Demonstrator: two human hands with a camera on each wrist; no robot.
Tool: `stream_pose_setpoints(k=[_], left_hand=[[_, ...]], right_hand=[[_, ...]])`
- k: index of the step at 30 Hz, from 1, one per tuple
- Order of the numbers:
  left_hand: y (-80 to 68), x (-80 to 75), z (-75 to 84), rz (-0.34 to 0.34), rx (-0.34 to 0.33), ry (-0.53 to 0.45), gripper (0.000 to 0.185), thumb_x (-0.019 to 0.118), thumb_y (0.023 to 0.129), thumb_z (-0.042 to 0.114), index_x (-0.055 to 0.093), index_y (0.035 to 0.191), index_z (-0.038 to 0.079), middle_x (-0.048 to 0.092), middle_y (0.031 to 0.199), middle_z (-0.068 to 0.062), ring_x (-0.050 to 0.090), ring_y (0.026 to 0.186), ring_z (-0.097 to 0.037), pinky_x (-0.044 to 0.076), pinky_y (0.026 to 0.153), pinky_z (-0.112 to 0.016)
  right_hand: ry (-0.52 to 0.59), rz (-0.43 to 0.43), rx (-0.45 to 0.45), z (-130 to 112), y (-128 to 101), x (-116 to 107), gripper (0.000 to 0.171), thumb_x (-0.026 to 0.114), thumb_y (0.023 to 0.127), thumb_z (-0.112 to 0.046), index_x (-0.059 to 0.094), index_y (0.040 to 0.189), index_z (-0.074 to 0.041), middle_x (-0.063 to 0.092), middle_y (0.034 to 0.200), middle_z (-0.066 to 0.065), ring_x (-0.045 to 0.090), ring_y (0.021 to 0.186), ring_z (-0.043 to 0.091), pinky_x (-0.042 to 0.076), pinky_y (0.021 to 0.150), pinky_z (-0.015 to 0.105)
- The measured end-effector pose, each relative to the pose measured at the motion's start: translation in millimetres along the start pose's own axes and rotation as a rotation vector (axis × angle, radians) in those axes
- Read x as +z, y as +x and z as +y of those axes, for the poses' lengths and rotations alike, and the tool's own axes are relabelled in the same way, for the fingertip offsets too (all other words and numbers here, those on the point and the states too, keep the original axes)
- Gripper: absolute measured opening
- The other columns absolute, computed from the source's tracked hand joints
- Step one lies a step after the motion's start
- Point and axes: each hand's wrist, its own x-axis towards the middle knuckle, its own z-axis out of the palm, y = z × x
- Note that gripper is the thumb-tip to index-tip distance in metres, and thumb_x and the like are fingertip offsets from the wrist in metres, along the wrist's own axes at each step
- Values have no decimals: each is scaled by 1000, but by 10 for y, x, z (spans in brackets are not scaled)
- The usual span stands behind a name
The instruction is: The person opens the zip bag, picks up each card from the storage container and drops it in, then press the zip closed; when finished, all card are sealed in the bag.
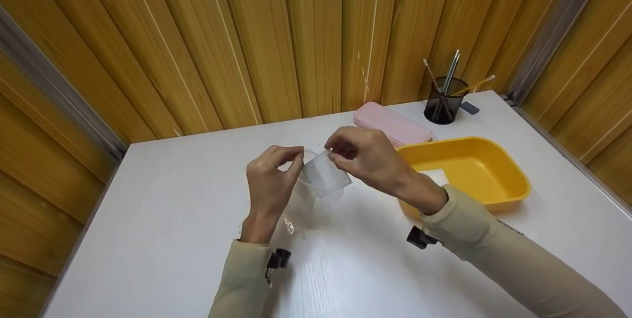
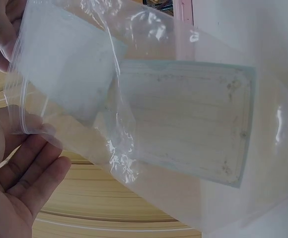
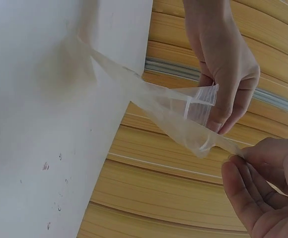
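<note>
A clear zip bag (image 2: 149,29) hangs over the table between my two hands. Inside it are two thin, translucent rectangular plates, one plate (image 2: 188,119) in the bag's middle and the other plate (image 2: 67,59) tilted near the zip end. My left hand (image 1: 269,182) pinches one side of the bag's zip edge between thumb and fingertips. Opposite it, my right hand (image 1: 373,162) pinches the other side. The right wrist view shows the bag nearly edge-on, with its zip strip (image 3: 201,111) between the hands.
To the right stands a yellow tray (image 1: 518,184) holding a white item (image 1: 435,177), partly covered by my right arm. Behind it lie a pink case (image 1: 392,123), a black mesh pencil cup (image 1: 439,105) with several pencils and a dark eraser (image 1: 469,107). A wood-patterned wall (image 1: 316,36) borders the table.
</note>
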Motion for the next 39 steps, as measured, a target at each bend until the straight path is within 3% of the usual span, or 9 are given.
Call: stream_pose_setpoints(k=[9, 14, 21, 29, 35, 39], left_hand=[[13, -6, 6, 19, 17, -16, 11, 79, 88, -7, 82, 93, 2, 77, 85, -6, 76, 77, -20, 65, 72, -35], [5, -18, -17, 25, 19, -12, 12, 78, 88, -8, 83, 92, 2, 77, 84, -6, 76, 76, -21, 65, 70, -37], [-2, -16, -26, 19, 14, 1, 10, 78, 89, -6, 83, 92, 2, 77, 84, -8, 76, 76, -21, 65, 70, -36], [8, 2, -31, 35, 30, -16, 13, 78, 86, -10, 83, 91, 1, 77, 83, -6, 75, 74, -20, 65, 68, -36], [-1, 1, -67, 27, 15, -3, 14, 77, 87, -11, 83, 92, 1, 77, 84, -6, 75, 75, -21, 65, 69, -37], [-1, -16, -55, 22, 8, -2, 13, 78, 87, -10, 83, 93, 0, 77, 84, -7, 76, 76, -22, 65, 71, -37]], right_hand=[[41, -20, -49, 69, -3, 155, 10, 76, 94, 6, 75, 103, 4, 77, 96, 12, 73, 81, 21, 63, 75, 30], [-11, -43, -104, 73, -11, 183, 14, 74, 95, 8, 78, 107, 4, 77, 97, 12, 71, 82, 21, 62, 74, 30], [-49, -83, -85, 86, -18, 242, 15, 76, 93, 8, 78, 107, 3, 71, 94, 11, 69, 82, 21, 61, 74, 26], [-127, -58, -120, 165, -17, 303, 13, 81, 90, 5, 75, 101, 1, 67, 95, 9, 70, 84, 20, 61, 75, 26], [-37, -36, -160, 220, -18, 222, 14, 83, 90, 3, 75, 101, 1, 68, 94, 10, 68, 80, 20, 60, 72, 27], [4, -8, -128, 264, -54, 38, 15, 83, 90, 2, 75, 103, 0, 72, 97, 11, 70, 82, 20, 62, 74, 29]])
